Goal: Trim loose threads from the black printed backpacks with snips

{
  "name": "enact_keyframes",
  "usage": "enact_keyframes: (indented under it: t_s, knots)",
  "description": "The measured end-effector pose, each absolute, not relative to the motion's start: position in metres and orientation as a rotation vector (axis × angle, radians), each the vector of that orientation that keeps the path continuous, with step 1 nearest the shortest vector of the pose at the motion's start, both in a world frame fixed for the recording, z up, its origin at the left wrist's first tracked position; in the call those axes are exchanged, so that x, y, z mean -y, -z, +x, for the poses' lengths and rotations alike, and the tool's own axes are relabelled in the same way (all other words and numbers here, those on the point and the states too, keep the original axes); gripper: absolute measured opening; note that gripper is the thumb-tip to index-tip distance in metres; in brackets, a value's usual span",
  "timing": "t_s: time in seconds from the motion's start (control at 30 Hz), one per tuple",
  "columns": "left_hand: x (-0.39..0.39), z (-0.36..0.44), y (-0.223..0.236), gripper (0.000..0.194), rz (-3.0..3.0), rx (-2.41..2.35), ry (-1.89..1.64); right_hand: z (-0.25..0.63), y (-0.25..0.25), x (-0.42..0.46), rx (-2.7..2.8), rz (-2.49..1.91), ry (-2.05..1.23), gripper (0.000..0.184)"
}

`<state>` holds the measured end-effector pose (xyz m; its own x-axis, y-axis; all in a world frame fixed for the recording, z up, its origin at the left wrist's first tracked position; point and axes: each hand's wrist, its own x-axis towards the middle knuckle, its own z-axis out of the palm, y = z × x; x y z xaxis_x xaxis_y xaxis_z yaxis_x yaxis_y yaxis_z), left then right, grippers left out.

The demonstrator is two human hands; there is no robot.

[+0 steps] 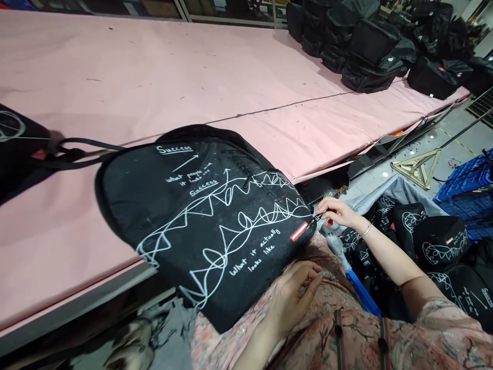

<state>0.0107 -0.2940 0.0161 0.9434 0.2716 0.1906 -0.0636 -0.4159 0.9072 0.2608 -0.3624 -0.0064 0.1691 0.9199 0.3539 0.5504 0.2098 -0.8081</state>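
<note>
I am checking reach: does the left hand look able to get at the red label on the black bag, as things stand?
Probably yes: the left hand lies near the red label, which shows mostly uncovered on the black bag. Only the right hand, close beside it, might crowd the way.

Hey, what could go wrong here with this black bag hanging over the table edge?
The black bag rests partly on the pink table and partly past its edge, so it might slip toward the lap.
The right hand pinches a small dark item by the red label; if that item is sharp, which I can't tell, it could nick the label or fabric.
</note>
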Motion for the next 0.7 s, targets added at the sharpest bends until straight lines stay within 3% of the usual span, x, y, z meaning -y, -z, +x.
enact_keyframes:
  t_s: [0.7]
  knots:
    - [0.293, 0.012, -0.019, 0.013, 1.931, -0.189, -0.32, 0.259, -0.012, 0.351, 1.651, -1.421, -0.465, 0.015]
